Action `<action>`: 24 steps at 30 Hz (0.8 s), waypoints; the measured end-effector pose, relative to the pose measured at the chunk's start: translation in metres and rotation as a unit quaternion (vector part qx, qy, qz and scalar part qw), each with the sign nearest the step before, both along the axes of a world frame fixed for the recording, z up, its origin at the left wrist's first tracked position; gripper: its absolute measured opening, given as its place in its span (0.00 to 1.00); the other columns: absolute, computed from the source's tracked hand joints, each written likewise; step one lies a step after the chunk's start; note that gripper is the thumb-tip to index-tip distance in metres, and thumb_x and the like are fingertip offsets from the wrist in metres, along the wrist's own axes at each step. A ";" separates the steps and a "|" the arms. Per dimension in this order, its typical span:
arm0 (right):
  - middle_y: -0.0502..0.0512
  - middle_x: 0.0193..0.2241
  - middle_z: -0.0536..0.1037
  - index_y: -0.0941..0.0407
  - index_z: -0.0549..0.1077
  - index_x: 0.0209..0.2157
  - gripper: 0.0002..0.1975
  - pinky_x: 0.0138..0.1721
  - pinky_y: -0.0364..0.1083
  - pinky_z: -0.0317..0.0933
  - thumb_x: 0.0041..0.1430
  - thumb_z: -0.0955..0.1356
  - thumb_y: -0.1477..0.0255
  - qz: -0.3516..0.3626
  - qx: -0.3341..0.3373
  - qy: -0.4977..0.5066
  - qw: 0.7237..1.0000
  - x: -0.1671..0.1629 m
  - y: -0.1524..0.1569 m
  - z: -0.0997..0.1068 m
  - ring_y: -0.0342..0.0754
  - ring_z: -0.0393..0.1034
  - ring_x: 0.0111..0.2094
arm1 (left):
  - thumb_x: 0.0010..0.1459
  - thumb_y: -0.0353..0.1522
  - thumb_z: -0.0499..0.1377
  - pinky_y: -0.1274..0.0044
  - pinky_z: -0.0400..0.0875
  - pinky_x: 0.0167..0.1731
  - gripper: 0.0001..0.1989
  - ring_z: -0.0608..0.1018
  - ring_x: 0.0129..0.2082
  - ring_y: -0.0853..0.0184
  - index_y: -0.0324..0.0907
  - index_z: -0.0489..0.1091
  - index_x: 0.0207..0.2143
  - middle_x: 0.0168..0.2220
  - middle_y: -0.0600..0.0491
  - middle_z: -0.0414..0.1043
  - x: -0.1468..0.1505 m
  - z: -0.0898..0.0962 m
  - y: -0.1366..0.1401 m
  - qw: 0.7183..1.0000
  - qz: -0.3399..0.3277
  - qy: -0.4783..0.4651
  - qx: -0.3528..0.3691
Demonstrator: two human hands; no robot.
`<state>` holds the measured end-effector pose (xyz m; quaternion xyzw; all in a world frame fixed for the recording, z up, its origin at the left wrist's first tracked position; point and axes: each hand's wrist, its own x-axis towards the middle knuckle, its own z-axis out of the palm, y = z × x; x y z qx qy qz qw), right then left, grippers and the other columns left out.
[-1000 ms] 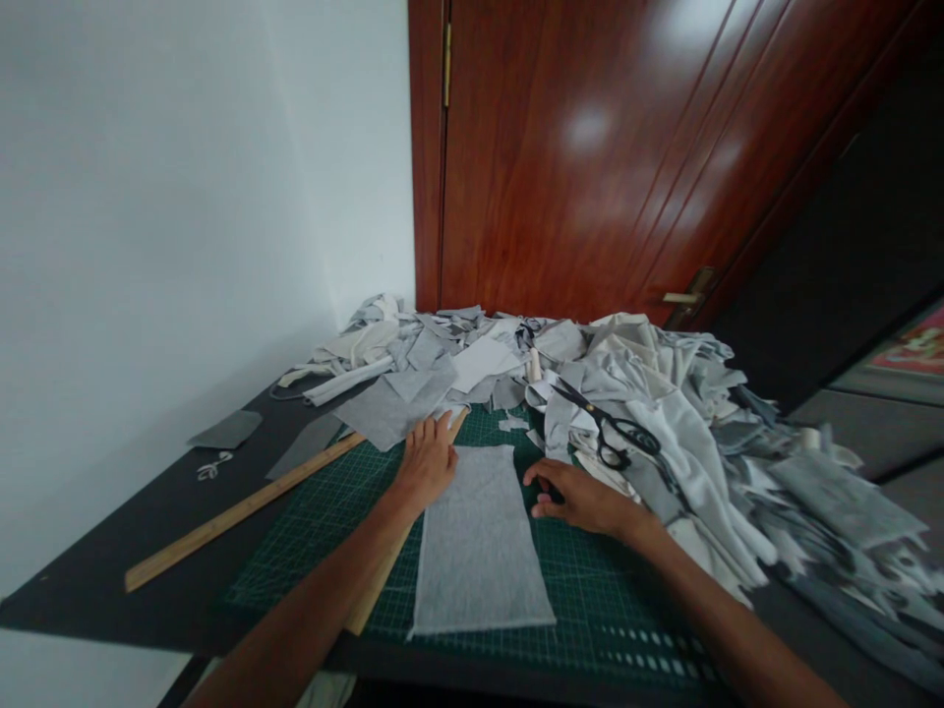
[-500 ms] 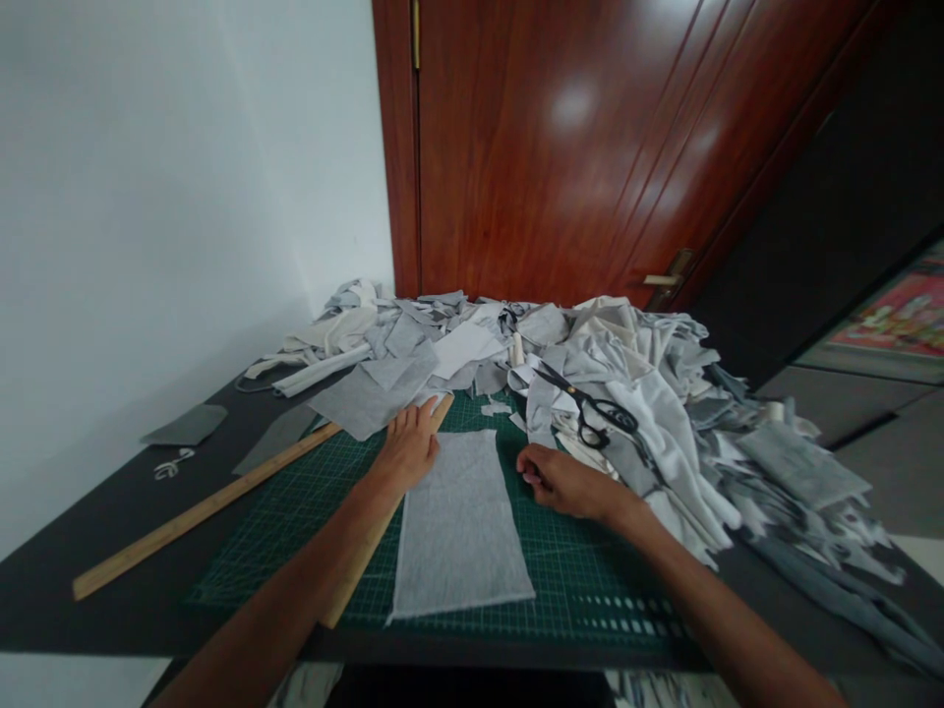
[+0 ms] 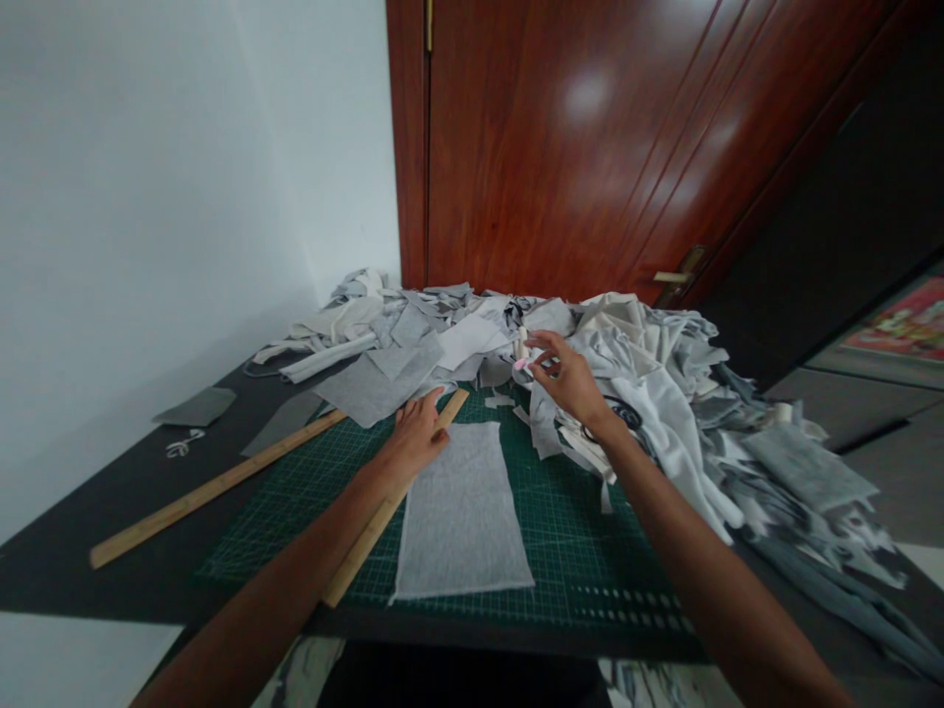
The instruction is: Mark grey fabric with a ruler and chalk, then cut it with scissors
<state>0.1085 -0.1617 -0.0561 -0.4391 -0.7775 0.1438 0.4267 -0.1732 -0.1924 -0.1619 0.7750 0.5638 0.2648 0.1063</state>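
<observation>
My left hand point(image 3: 418, 433) lies across a wooden ruler point(image 3: 369, 539), its fingers spread on the far side and its thumb over the wood. Right of that ruler, a grey rectangle of cloth point(image 3: 464, 521) is spread flat on a green cutting mat point(image 3: 560, 551). My right hand point(image 3: 564, 377) is raised over the near edge of the scrap pile. At its thumb and fingertips shows a small pink piece point(image 3: 520, 364), which looks like tailor's chalk. Behind that wrist, black scissors point(image 3: 625, 413) lie partly hidden on the cloth.
A heap of grey and white fabric scraps point(image 3: 664, 369) stretches along the back and right of the dark table point(image 3: 66, 560). Another wooden strip point(image 3: 213, 492) lies slanted at left. A grey cloth piece point(image 3: 196, 406) and a white cord point(image 3: 183, 444) lie near the wall.
My right hand has moved from beside the cloth up to the scrap pile, and its fingers have lifted apart somewhat. The left hand stays on the ruler. The view has shifted slightly.
</observation>
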 end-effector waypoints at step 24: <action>0.47 0.30 0.70 0.55 0.67 0.38 0.05 0.34 0.43 0.60 0.67 0.69 0.71 0.245 -0.233 -0.169 0.926 -0.047 -0.095 -0.058 0.43 0.68 0.29 | 0.47 0.26 0.63 0.70 0.71 0.48 0.41 0.76 0.39 0.65 0.40 0.58 0.65 0.38 0.56 0.72 -0.006 -0.016 0.023 0.951 -0.043 -0.301 -0.049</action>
